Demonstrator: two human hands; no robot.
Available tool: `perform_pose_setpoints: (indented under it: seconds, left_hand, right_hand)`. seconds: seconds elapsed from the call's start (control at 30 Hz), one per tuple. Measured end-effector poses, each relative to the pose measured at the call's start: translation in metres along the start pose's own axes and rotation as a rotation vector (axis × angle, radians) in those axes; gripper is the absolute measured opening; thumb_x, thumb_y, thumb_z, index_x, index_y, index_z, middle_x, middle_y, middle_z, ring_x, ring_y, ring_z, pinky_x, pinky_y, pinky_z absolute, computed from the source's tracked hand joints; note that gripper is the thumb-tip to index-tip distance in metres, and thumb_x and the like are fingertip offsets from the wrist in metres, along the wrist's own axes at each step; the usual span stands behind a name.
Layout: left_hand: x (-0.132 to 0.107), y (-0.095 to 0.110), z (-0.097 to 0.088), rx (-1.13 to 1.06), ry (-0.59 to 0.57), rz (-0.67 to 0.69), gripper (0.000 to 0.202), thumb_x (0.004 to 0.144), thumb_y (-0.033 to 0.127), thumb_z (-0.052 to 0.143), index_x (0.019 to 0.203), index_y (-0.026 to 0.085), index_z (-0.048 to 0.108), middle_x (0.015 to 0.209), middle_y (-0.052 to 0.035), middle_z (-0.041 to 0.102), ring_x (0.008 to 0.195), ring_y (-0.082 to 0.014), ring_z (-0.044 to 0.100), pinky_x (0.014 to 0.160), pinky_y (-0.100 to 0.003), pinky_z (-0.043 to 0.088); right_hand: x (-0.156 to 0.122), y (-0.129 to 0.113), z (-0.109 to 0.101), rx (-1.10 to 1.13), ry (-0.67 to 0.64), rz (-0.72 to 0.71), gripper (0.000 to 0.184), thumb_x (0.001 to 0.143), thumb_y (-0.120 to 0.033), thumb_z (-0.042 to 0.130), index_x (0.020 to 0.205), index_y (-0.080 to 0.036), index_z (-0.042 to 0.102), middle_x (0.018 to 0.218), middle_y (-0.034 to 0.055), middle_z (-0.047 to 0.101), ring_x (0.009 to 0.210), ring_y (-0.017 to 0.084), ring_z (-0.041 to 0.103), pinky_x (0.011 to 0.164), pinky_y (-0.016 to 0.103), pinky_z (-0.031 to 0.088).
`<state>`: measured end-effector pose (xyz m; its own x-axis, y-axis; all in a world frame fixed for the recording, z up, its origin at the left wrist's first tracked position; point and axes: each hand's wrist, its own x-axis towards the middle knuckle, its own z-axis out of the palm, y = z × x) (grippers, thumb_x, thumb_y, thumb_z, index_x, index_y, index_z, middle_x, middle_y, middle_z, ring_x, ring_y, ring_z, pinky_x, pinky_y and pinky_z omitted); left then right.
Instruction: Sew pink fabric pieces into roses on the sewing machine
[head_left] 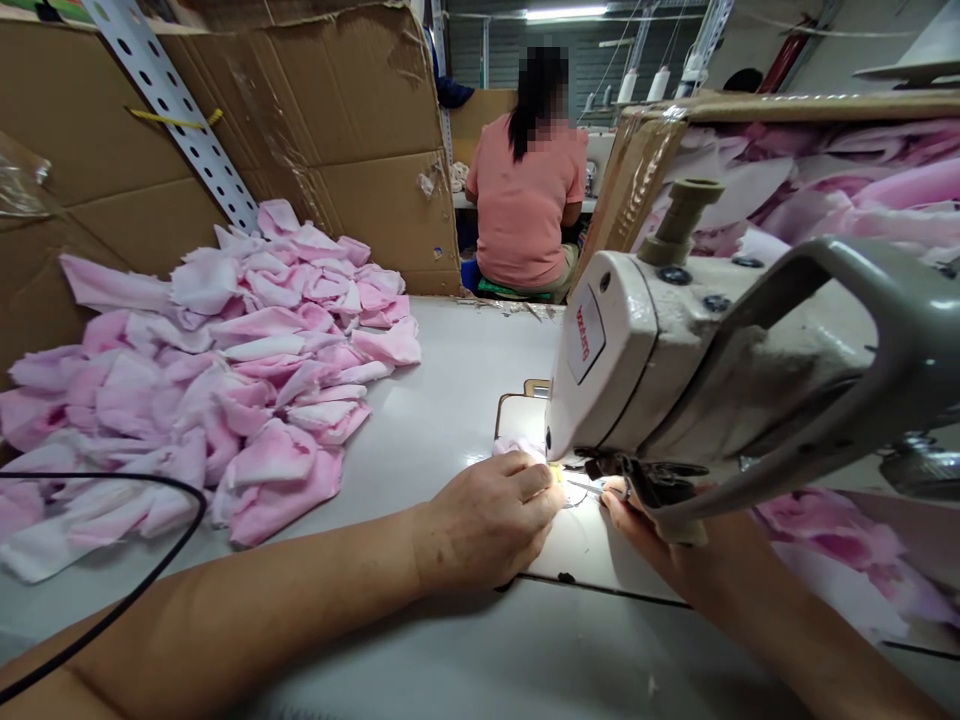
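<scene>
Under the lamp of a white sewing machine (604, 350), my left hand (491, 520) is closed in a pinch beside the needle area. A small bunched piece of pale pink fabric (517, 447) shows just past its knuckles, and a bit of yellow is at the fingertips. My right hand (660, 540) is closed on a slim pointed metal tool (587, 487), whose tip points left toward my left fingers. The machine head hides part of the right hand, and the tool's exact kind cannot be made out.
A large heap of pink-and-white fabric pieces (247, 360) lies on the table's left. More fabric (847, 550) is right of the machine, and a cardboard box (637, 180) of cloth stands behind it. A black cable (187, 488) crosses the left. A person (525, 205) sits ahead.
</scene>
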<state>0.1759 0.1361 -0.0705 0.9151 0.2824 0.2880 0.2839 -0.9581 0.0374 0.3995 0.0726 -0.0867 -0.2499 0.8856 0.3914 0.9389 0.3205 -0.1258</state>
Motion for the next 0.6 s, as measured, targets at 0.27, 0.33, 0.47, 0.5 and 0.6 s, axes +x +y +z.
perform_pose_setpoints:
  seconds: [0.27,0.33,0.47,0.5,0.6]
  left_hand:
    - [0.001,-0.002,-0.001,-0.008,-0.015,-0.016,0.012,0.084,0.015,0.048,0.092,0.011,0.056,0.090,-0.0091,0.057,0.081,-0.0192,0.050,0.080,-0.030,0.046]
    - [0.000,-0.004,-0.004,-0.049,-0.014,-0.020,0.010,0.083,0.014,0.048,0.089,0.012,0.056,0.088,-0.0082,0.057,0.079,-0.0186,0.050,0.080,-0.030,0.046]
    - [-0.002,-0.007,-0.008,-0.107,-0.019,-0.011,0.011,0.085,0.011,0.045,0.089,0.013,0.055,0.087,-0.0066,0.057,0.078,-0.0174,0.049,0.078,-0.027,0.045]
    - [-0.002,-0.007,-0.008,-0.107,-0.020,-0.007,0.011,0.086,0.010,0.044,0.089,0.013,0.055,0.088,-0.0064,0.057,0.078,-0.0172,0.049,0.076,-0.027,0.045]
    - [-0.003,-0.009,-0.006,-0.083,-0.023,0.005,0.011,0.089,0.010,0.043,0.089,0.014,0.054,0.088,-0.0056,0.056,0.077,-0.0161,0.049,0.074,-0.025,0.044]
  right_hand:
    - [0.006,0.002,0.005,0.001,0.083,-0.033,0.022,0.085,-0.026,0.051,0.074,-0.021,0.069,0.067,0.0097,0.067,0.070,0.026,0.064,0.057,0.033,0.045]
    - [0.006,0.002,0.005,0.013,0.061,-0.022,0.022,0.085,-0.024,0.052,0.070,-0.021,0.068,0.064,0.0085,0.066,0.066,0.025,0.064,0.057,0.033,0.045]
    - [0.005,0.002,0.001,0.017,0.043,-0.024,0.021,0.086,-0.023,0.051,0.073,-0.021,0.067,0.064,0.0079,0.065,0.066,0.024,0.063,0.057,0.032,0.044]
    - [0.004,0.002,0.000,0.017,0.037,-0.027,0.021,0.087,-0.023,0.050,0.074,-0.021,0.067,0.066,0.0080,0.065,0.068,0.024,0.063,0.057,0.032,0.044]
    - [0.000,0.004,-0.006,0.035,-0.018,-0.034,0.020,0.088,-0.023,0.049,0.076,-0.021,0.065,0.069,0.0069,0.066,0.068,0.022,0.063,0.057,0.030,0.043]
